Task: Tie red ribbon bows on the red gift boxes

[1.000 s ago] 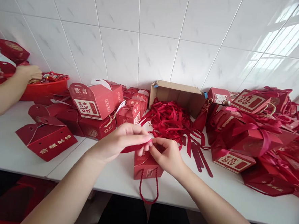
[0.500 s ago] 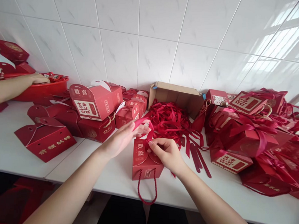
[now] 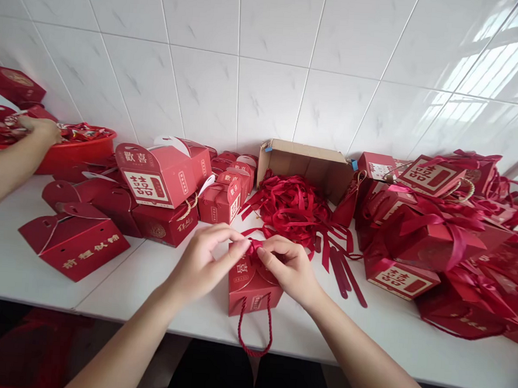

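Two bare hands at work in the head view, both at the top of a small red box (image 3: 254, 304) that sits upright on the white table (image 3: 155, 310), close to its near edge and roughly midway across. Left hand (image 3: 203, 261): thumb and forefinger pinched on a red ribbon (image 3: 254, 248) gathered over the box's closed flaps. Right hand (image 3: 290, 267): likewise pinching the ribbon, fingertips just beside those of the left. Whether a knot is formed, cannot tell; fingers cover most of it. A twisted dark-red cord handle (image 3: 253, 353) loops down from the box's near face. Directly behind, a loose heap of red ribbons (image 3: 291, 205) spills from an open cardboard carton (image 3: 307, 155) lying near the tiled wall (image 3: 273, 31). Several flat dark-red strips (image 3: 339, 275) lie right of the heap, fanned toward the near edge. Farther right, a crowded pile of ribboned red boxes (image 3: 452, 232), stacked at odd tilts. To the left, a cluster of handled boxes (image 3: 157, 176), some stacked on others, pale characters on their faces; one dark-red box (image 3: 82, 250) stands nearest, angled. Far left, a red basin (image 3: 81, 152) filled with small wrapped pieces; another person's hand (image 3: 41, 129) reaches in over its rim, grip unclear.
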Demonstrator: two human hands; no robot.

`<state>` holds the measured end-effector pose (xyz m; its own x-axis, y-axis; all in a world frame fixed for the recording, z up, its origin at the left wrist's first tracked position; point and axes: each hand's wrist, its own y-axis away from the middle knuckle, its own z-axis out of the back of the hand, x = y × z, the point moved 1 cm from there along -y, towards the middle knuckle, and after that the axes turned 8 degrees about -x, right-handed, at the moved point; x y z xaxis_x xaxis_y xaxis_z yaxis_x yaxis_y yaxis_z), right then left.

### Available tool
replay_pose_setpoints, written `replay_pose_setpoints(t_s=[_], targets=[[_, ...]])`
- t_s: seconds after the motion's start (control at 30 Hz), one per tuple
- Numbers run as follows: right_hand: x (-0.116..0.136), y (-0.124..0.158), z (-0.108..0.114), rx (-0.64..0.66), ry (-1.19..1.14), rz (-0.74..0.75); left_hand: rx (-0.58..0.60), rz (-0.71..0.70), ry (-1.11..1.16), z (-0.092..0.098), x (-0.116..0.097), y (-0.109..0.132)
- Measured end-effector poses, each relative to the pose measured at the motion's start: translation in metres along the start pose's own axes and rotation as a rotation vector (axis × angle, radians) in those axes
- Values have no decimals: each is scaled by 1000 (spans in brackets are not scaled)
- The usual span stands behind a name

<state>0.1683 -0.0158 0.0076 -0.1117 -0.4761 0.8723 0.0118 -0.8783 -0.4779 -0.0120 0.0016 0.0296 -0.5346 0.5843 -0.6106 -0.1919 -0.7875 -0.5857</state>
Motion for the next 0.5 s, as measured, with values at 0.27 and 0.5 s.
replay_pose_setpoints(t_s=[0.27, 0.5], targets=[[-3, 6, -4, -70, -14, -96, -61, 124, 251, -22, 4, 20], [2, 9, -5, -96, 167, 80, -44, 150, 231, -24, 6, 19]])
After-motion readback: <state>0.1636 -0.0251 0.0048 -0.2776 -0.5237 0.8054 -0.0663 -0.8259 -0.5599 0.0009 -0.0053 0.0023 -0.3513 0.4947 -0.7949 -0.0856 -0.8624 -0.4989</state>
